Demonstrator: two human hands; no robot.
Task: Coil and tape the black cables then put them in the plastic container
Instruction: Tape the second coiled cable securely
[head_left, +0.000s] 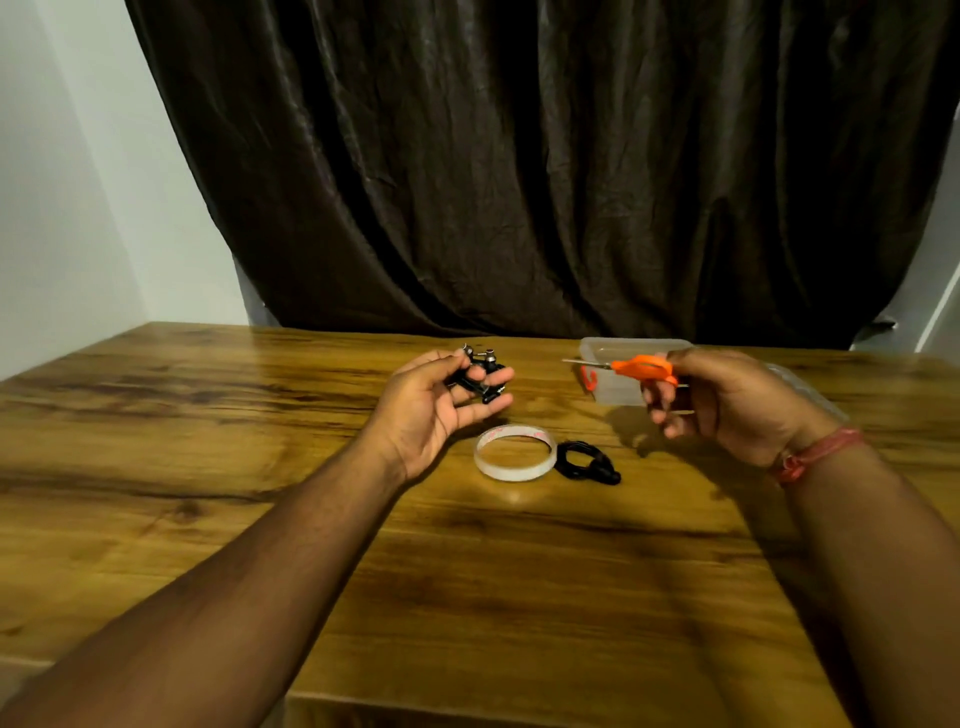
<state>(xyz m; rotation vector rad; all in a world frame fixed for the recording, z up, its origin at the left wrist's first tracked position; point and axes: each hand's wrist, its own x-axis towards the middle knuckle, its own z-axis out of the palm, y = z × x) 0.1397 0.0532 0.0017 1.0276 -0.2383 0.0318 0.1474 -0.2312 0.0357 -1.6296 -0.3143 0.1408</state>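
My left hand (439, 410) is raised over the table and grips a small coiled black cable (480, 376) with metal plugs sticking out past the fingertips. My right hand (727, 402) holds orange-handled scissors (641, 368), their thin blades pointing left. A second coiled black cable (587, 461) lies on the wooden table between my hands, touching a roll of clear tape (514, 452) on its left. The clear plastic container (623, 351) stands at the back right, partly hidden behind the scissors and my right hand.
The wooden table (260, 415) ends at a front edge near the bottom of the view. A dark curtain (545, 156) hangs behind it, with a white wall at the left. A red thread band (810, 454) circles my right wrist.
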